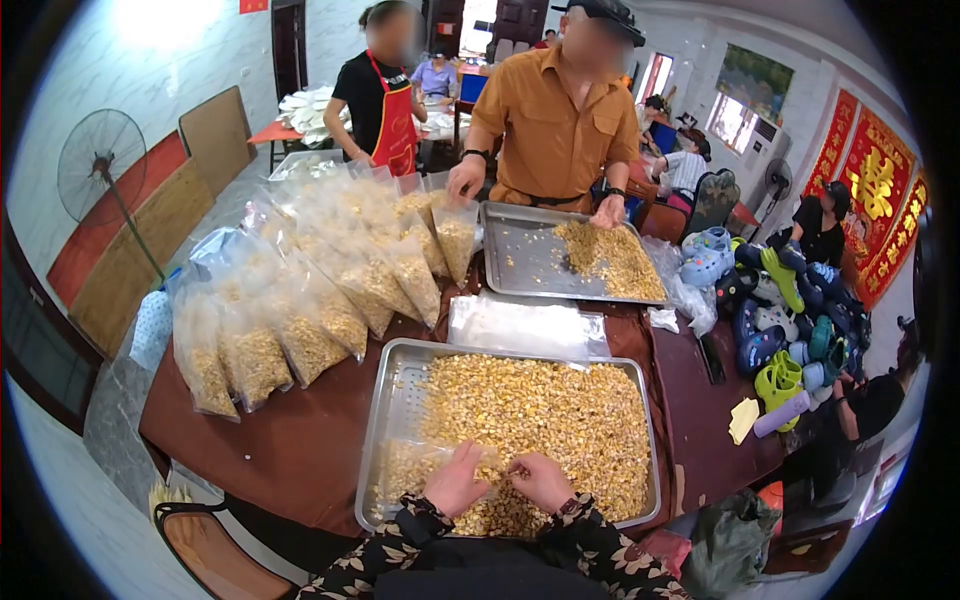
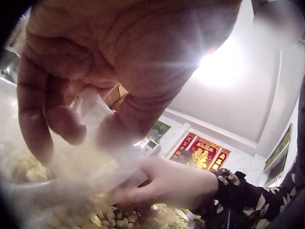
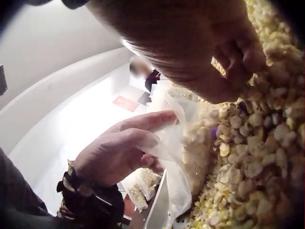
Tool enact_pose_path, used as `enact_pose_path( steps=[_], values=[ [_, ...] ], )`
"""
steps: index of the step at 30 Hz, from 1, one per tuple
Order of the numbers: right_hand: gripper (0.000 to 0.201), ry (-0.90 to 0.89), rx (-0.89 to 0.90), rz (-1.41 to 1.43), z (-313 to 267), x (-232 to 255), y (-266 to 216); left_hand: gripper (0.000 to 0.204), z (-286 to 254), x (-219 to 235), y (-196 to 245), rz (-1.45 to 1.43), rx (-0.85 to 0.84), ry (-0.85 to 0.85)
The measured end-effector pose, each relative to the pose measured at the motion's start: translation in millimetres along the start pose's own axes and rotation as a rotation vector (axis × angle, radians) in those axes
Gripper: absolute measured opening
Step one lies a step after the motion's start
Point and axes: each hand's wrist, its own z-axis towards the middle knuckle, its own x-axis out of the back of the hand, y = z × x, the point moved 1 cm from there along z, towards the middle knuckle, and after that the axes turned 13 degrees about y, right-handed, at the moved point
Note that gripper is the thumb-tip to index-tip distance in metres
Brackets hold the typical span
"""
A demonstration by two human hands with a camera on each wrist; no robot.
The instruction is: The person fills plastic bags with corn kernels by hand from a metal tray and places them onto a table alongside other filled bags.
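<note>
A clear plastic bag [image 1: 415, 465] partly filled with yellow kernels lies over the near left of a metal tray [image 1: 378, 420] of loose kernels [image 1: 540, 410]. My left hand [image 1: 457, 482] grips the bag's mouth; in the right wrist view this hand [image 3: 116, 150] has its thumb and fingers at the bag's edge [image 3: 176, 157]. My right hand [image 1: 541, 482] is just right of the mouth, over the kernels. Its fingers are curled low against the kernels in the right wrist view, and whether they hold any is hidden.
Filled bags [image 1: 270, 340] stand in rows at the left. Flat empty bags [image 1: 530, 325] lie behind the tray. A person in a brown shirt [image 1: 560, 120] works at a second tray [image 1: 520, 280]. Shoes [image 1: 785, 320], a phone [image 1: 711, 358] and a purple roll [image 1: 781, 413] are at the right.
</note>
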Motion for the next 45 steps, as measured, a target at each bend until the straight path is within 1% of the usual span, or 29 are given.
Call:
enact_pose_path(
  steps=[3, 4, 5, 7, 8, 10, 11, 13, 14, 15, 17, 18, 20, 21, 23, 25, 28, 30, 31, 32, 33, 34, 36, 39, 40, 41, 43, 44, 45],
  values=[
    [0.018, 0.065, 0.010, 0.115, -1, -4, -24, 0.059, 1, -1, -1, -0.004, 0.018, -0.005],
    [0.020, 0.036, 0.078, 0.144, -1, -5, -29, 0.059, 1, -4, -4, -0.006, 0.004, 0.014],
    [0.020, 0.038, 0.078, 0.147, -2, -6, -31, 0.059, 1, -6, -6, -0.009, -0.009, 0.034],
    [0.021, 0.078, 0.179, 0.186, -1, -7, -36, 0.059, 0, -5, -7, -0.003, -0.013, 0.033],
    [0.021, 0.079, 0.182, 0.188, 1, -3, -37, 0.059, 1, -4, -7, -0.002, -0.016, 0.032],
    [0.028, 0.012, -0.057, 0.042, 7, 12, -32, 0.059, 0, -1, -3, -0.001, -0.020, 0.028],
    [0.028, 0.013, -0.055, 0.042, 5, 16, -23, 0.059, 0, 0, -2, -0.001, -0.024, 0.019],
    [0.038, 0.119, -0.005, -0.267, 2, 26, -5, 0.060, 0, -2, -3, 0.002, -0.027, 0.029],
    [0.048, 0.046, -0.072, -0.327, 1, 33, 0, 0.060, 0, -3, -4, 0.005, -0.029, 0.038],
    [0.048, 0.046, -0.072, -0.328, -1, 37, 5, 0.060, 1, -5, -5, 0.004, -0.030, 0.038],
    [0.051, -0.015, -0.061, -0.453, -7, 38, 16, 0.059, 1, -7, -7, 0.017, -0.028, 0.041],
    [0.051, -0.016, -0.062, -0.453, -9, 38, 12, 0.059, 1, -6, -5, 0.016, -0.028, 0.040],
    [0.053, -0.139, -0.124, -0.463, -16, 35, 1, 0.059, 0, -3, -1, 0.015, 0.004, 0.025],
    [0.053, -0.143, -0.121, -0.460, -17, 32, -3, 0.059, 0, -7, -4, 0.017, 0.009, 0.027],
    [0.053, -0.202, -0.094, -0.423, -21, 23, -9, 0.053, -1, -14, -10, 0.038, -0.100, 0.143],
    [0.049, -0.206, -0.068, -0.443, -23, 13, -7, 0.053, -2, -12, -7, 0.031, -0.080, 0.142],
    [0.041, -0.178, -0.102, -0.399, -22, 6, 1, 0.053, -3, -13, -7, 0.018, -0.076, 0.149],
    [0.030, -0.096, -0.066, -0.237, -18, -1, 20, 0.053, -4, -14, -8, 0.015, -0.083, 0.161],
    [0.030, -0.098, -0.063, -0.238, -16, -2, 26, 0.053, -4, -13, -8, 0.017, -0.092, 0.160],
    [0.026, -0.049, -0.006, -0.176, -13, -2, 31, 0.053, -4, -13, -8, 0.020, -0.101, 0.158],
    [0.023, 0.000, 0.050, -0.113, -11, 0, 26, 0.053, -4, -14, -10, 0.020, -0.100, 0.161],
    [0.023, -0.001, 0.051, -0.114, -9, 2, 22, 0.054, -3, -17, -12, 0.028, -0.103, 0.162],
    [0.021, 0.059, -0.011, 0.044, -5, 7, 5, 0.054, -3, -17, -12, 0.034, -0.105, 0.160],
    [0.024, 0.016, -0.028, 0.065, 1, 12, -27, 0.053, -2, -15, -8, 0.049, -0.064, 0.112],
    [0.025, 0.021, 0.033, 0.039, 4, 9, -33, 0.053, -2, -15, -8, 0.044, -0.055, 0.112],
    [0.025, 0.021, 0.032, 0.040, 4, 6, -37, 0.053, -1, -16, -9, 0.039, -0.046, 0.112],
    [0.028, 0.008, 0.108, 0.106, 4, 0, -44, 0.053, -1, -17, -13, 0.027, -0.059, 0.111],
    [0.030, 0.041, 0.199, 0.130, 4, -5, -44, 0.054, 0, -17, -15, 0.013, -0.073, 0.111],
    [0.030, 0.039, 0.199, 0.131, 4, -2, -47, 0.054, 0, -18, -17, 0.014, -0.071, 0.112]
  ],
)
